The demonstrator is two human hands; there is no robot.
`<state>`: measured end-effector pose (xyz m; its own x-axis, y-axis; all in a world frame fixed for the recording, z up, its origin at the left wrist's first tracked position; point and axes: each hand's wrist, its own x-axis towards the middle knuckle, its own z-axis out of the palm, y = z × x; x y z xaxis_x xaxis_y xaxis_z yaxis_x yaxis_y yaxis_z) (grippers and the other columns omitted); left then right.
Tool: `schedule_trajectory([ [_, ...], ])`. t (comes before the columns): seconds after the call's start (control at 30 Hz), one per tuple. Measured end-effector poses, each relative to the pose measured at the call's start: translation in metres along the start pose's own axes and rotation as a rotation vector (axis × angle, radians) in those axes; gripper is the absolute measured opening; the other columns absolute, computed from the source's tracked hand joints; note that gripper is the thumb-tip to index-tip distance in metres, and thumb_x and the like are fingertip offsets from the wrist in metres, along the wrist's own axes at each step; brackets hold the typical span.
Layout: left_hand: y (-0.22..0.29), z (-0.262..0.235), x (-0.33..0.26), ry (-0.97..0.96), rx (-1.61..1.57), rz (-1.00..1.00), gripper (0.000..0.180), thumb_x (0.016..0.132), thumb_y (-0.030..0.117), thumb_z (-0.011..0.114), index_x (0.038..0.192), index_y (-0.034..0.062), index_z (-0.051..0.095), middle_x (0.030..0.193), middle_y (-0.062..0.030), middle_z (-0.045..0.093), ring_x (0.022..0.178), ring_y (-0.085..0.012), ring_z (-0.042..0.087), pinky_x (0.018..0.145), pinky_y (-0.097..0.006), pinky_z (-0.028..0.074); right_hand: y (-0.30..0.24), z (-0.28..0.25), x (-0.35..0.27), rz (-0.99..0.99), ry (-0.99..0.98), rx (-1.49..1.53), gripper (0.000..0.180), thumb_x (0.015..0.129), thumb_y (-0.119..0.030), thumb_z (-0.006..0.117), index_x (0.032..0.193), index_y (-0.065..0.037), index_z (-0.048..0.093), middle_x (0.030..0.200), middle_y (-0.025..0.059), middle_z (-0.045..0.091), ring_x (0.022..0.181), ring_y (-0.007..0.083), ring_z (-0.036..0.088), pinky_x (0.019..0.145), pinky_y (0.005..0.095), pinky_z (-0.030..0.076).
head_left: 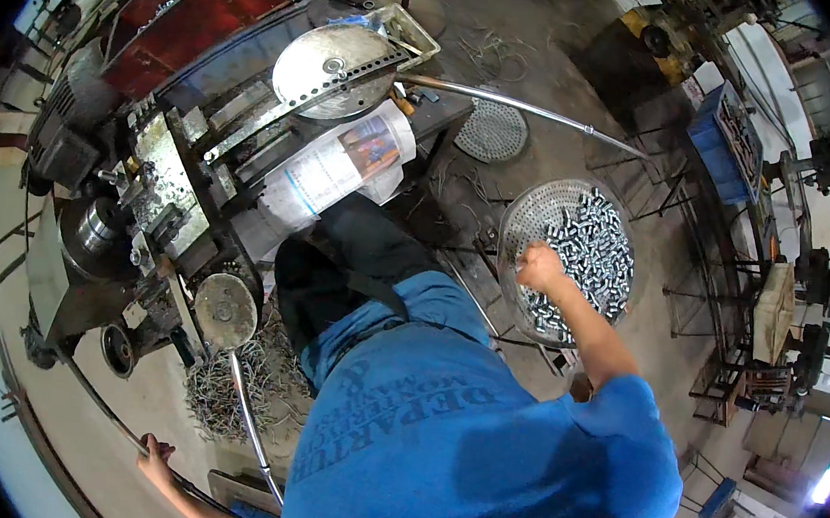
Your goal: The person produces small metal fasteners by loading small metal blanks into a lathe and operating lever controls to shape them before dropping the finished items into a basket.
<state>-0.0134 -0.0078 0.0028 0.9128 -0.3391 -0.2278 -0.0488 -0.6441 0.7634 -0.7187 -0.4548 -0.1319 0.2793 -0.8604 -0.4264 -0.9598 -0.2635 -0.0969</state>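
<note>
My left hand [156, 462], at the lower left, is closed round a long dark lever bar [99, 402] that runs up to the machine. My right hand [539, 268] is over the left part of a round perforated metal tray [529, 220], its fingers curled together. What they hold, if anything, is hidden. Many short shiny metal cylinders [591, 251] lie heaped in the tray, mostly toward its right side. To the left stands a lathe-like machine with a metal spindle [99, 222] and a greasy bed.
Metal shavings [242, 392] are piled below the machine. Red bin [198, 18] with metal parts stands at the far left. A round metal disc [329, 66] sits beyond my legs. Another perforated disc [492, 132] lies on the floor. Blue crate [724, 144] stands at the right.
</note>
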Motion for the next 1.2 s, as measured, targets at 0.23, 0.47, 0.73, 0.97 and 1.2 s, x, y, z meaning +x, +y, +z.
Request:
schedule_trajectory([
  [0.23,0.051,0.018,-0.013,0.215,0.907,0.16,0.046,0.079,0.029,0.063,0.102,-0.0109,0.057,0.096,-0.0282,0.061,0.091,-0.0434,0.058,0.078,-0.048,0.046,-0.059,-0.111,-0.008,-0.177,0.329,0.35,0.039,0.058,-0.016,0.062,0.095,-0.007,0.069,0.107,0.0203,0.056,0.099,0.035,0.057,0.085,0.0391,0.048],
  [0.47,-0.027,-0.002,0.062,0.003,-0.281,0.007,0.024,0.084,0.02,0.065,0.093,0.0006,0.054,0.058,-0.008,0.054,0.046,-0.0192,0.054,0.045,-0.042,0.048,-0.227,-0.311,0.029,-1.177,0.726,0.25,0.026,0.058,-0.013,0.066,0.083,-0.006,0.06,0.088,0.0128,0.051,0.078,0.0307,0.055,0.066,0.0365,0.05],
  [0.73,0.02,0.069,0.08,-0.08,-0.237,-0.049,0.025,0.083,0.019,0.065,0.094,-0.0004,0.053,0.059,-0.0081,0.055,0.046,-0.0196,0.054,0.044,-0.038,0.048,-0.543,-0.434,-0.029,-1.604,0.99,-0.735,0.027,0.081,-0.027,0.058,0.103,-0.014,0.066,0.104,0.0047,0.064,0.096,0.0227,0.061,0.076,0.0419,0.05],
  [0.97,-0.009,0.037,0.062,-0.029,-0.214,-0.092,0.027,0.082,0.019,0.065,0.095,-0.0014,0.053,0.059,-0.0093,0.055,0.046,-0.0195,0.055,0.042,-0.036,0.048,-0.568,-0.382,-0.092,-1.755,0.815,-0.548,0.024,0.078,-0.025,0.059,0.097,-0.012,0.067,0.1,0.0066,0.064,0.094,0.0242,0.061,0.074,0.0412,0.05],
  [1.2,-0.011,0.031,0.062,-0.01,-0.235,-0.072,0.028,0.082,0.018,0.064,0.097,-0.0024,0.053,0.06,-0.0106,0.056,0.046,-0.0195,0.056,0.04,-0.033,0.047,-0.563,-0.385,-0.094,-1.792,0.758,-0.521,0.021,0.076,-0.023,0.061,0.092,-0.011,0.068,0.096,0.0086,0.064,0.092,0.0257,0.061,0.073,0.0405,0.051],
])
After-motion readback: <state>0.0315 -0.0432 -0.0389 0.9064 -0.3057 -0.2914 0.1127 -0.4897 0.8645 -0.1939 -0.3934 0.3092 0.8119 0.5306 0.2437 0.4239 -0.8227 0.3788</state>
